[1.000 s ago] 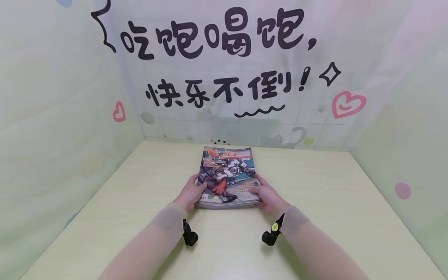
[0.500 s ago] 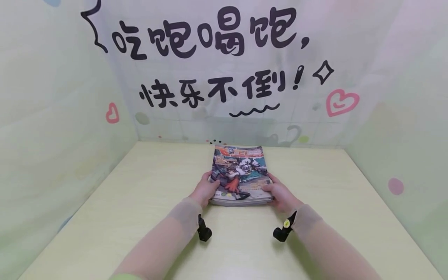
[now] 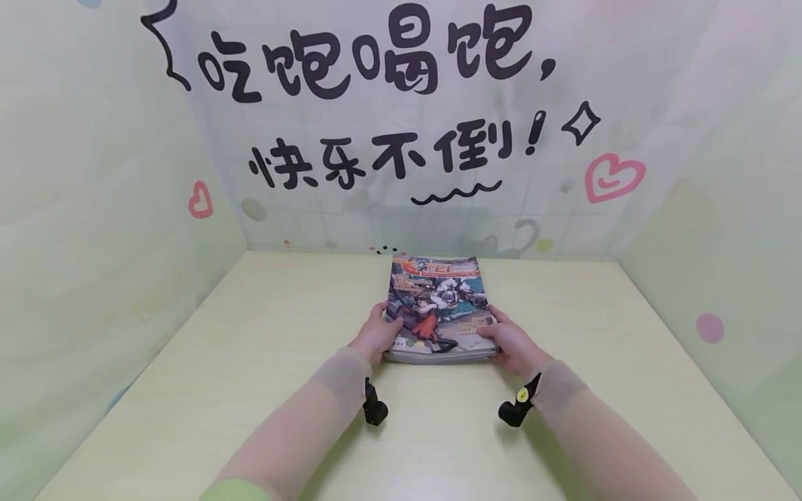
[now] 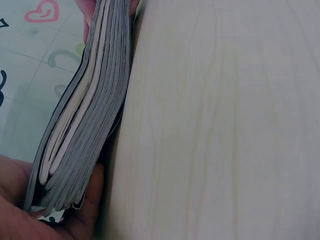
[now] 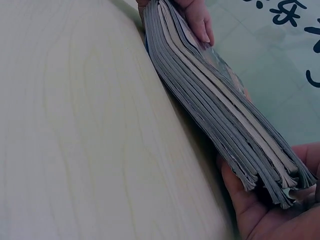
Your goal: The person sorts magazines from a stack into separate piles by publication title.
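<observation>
A thick stack of magazines (image 3: 438, 306) lies face up near the table's back edge, its top cover showing a comic-style figure in red. My left hand (image 3: 378, 332) grips its left side, and my right hand (image 3: 515, 346) grips the right side. Both thumbs rest on the cover, with fingers curled beneath. In the left wrist view the layered page edges of the magazine stack (image 4: 95, 100) bend up toward the side held by the left hand (image 4: 17, 205). Fingers of the right hand (image 5: 272, 220) reach under the stack's other side. Whether its middle touches the table cannot be told.
The pale wooden table (image 3: 207, 403) stretches around the stack. A printed cloth backdrop (image 3: 351, 223) with black lettering rises just behind it, and cloth walls stand at left and right. Small black wrist cameras (image 3: 376, 410) hang below each forearm.
Both hands have carried the magazine stack to the right and slightly back across the table, holding the same grip. The head view has turned a little to the right.
</observation>
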Available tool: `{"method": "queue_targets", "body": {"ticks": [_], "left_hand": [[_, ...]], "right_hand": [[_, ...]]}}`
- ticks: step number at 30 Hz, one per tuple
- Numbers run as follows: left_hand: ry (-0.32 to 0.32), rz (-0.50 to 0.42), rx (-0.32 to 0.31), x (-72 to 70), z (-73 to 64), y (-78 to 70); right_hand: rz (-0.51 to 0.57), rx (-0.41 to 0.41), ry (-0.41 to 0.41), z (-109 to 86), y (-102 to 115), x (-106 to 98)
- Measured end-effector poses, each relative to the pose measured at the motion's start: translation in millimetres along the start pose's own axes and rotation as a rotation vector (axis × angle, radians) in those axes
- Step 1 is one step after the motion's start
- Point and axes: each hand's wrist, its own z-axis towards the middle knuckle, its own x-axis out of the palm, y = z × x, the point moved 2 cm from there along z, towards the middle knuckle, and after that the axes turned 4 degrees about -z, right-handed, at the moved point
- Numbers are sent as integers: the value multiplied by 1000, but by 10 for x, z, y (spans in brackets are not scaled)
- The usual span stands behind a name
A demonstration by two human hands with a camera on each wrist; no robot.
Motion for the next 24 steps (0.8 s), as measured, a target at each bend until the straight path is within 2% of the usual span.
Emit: {"method": "queue_targets", "body": {"ticks": [7,10,12,15,21,24], "left_hand": [[34,-15,-28,55,-64,-59],[43,31,-21,88,-133,-81],[26,59,-13,96,-176,-88],[-14,68,24,99,-210,-79],[-56,10,152,127,-235,5],[-90,-13,174,145,-268,39]], "right_hand": [[-151,15,-82,-79,44,-1],[-239,5,-141,-105,47,-15],[-282,-5,-167,-114,38,-19],[-295,-34,-177,-117,2,-11],[-337,-136,-217,-115,-94,20],[-369,-173,-252,-121,-142,43]]}}
